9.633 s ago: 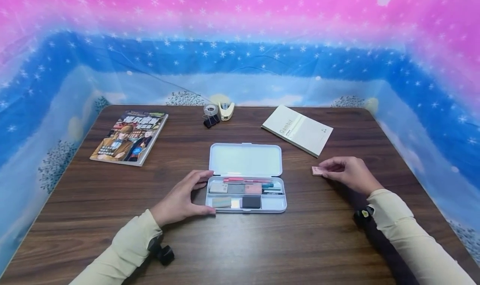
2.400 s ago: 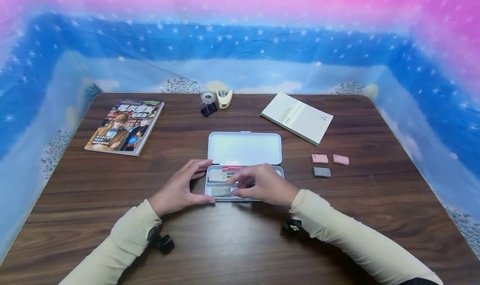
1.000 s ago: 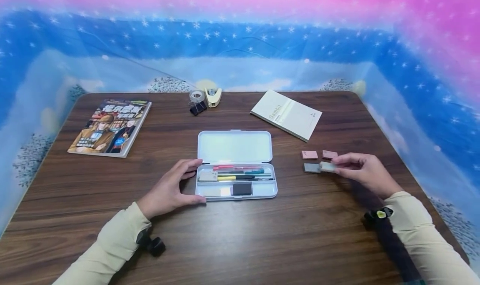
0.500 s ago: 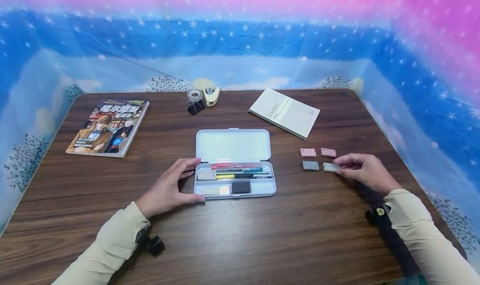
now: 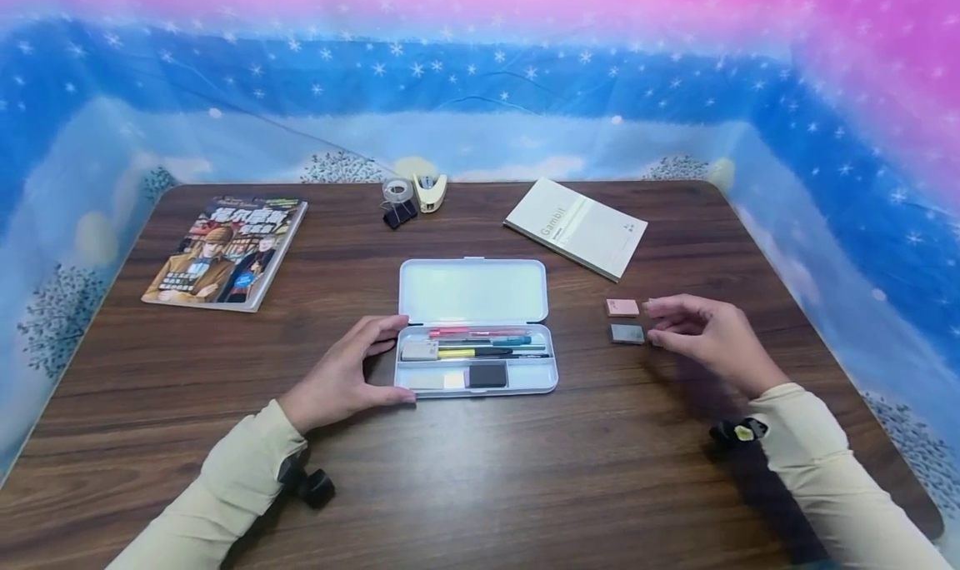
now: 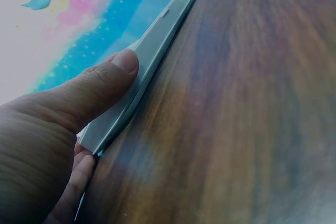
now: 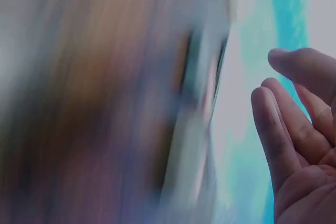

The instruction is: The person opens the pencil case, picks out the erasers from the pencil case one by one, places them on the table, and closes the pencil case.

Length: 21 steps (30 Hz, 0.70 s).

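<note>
My left hand [image 5: 337,378] grips the left end of an open white pencil case [image 5: 472,291], thumb on the front wall, fingers at the back corner. Inside are a pale eraser [image 5: 419,351], several pens, a yellow pen [image 5: 456,353] and a black block [image 5: 487,376]. My right hand [image 5: 708,337] hovers over the table to the right with thumb and fingers apart, holding nothing. Just left of its fingertips lie a pink eraser [image 5: 622,307] and a grey eraser [image 5: 626,334]. A pale eraser [image 7: 184,156] shows blurred in the right wrist view; in the head view my hand covers it.
Behind the case stand a tape roll [image 5: 397,190], a black binder clip [image 5: 400,213] and a cream stapler [image 5: 430,193]. A cream notebook [image 5: 577,228] lies at back right, a comic-style book [image 5: 225,253] at back left. Patterned cloth surrounds the table.
Pink, grey and pale erasers went from the case to the table on the right. My right hand has let go of the pale one and shifted left. The left hand keeps its grip.
</note>
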Motion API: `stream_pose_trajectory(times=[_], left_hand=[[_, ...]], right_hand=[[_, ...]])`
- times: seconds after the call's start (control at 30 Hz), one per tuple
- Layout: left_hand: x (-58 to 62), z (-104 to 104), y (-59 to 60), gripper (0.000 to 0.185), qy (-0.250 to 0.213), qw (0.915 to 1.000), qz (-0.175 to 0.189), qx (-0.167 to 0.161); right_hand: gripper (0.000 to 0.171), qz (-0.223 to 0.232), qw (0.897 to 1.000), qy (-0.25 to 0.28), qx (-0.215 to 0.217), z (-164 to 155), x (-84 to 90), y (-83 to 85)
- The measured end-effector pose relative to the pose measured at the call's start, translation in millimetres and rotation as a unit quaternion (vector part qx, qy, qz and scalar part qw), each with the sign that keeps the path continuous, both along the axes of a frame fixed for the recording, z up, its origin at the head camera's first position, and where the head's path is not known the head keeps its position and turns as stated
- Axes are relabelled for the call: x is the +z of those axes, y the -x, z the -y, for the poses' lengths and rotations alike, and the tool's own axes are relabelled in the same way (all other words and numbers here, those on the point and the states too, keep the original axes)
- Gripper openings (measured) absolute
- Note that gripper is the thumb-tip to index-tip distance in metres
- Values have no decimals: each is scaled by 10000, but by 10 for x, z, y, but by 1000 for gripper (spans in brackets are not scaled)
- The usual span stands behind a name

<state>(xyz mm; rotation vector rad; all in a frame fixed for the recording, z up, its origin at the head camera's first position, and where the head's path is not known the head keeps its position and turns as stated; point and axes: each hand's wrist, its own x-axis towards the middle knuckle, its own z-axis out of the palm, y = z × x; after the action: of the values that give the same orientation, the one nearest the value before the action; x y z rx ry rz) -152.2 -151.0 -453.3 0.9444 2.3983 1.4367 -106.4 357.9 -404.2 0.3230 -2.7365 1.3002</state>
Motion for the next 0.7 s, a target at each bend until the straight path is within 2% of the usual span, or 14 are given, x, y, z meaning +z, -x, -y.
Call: stream_pose_trajectory(times=[0.1, 0.2, 0.37, 0.5, 0.7], left_hand=[[4, 2, 0, 94, -14, 10000, 7, -18], [9, -3, -2, 94, -11, 10000, 26, -36], [30, 0, -10, 94, -40, 10000, -26, -39], [41, 6, -16, 95, -104, 9999, -97, -49], [36, 5, -16, 95, -157, 9999, -40, -44]], right_hand=[[30, -82, 9992, 283, 286, 374, 29, -7], [26, 105, 9970, 474, 607, 757, 18, -31], [23, 367, 9913, 439, 1189, 1282, -75, -45], [24, 203, 9890, 145, 1459, 1533, -158, -28], [26, 126, 9850, -144, 1716, 1666, -203, 27]])
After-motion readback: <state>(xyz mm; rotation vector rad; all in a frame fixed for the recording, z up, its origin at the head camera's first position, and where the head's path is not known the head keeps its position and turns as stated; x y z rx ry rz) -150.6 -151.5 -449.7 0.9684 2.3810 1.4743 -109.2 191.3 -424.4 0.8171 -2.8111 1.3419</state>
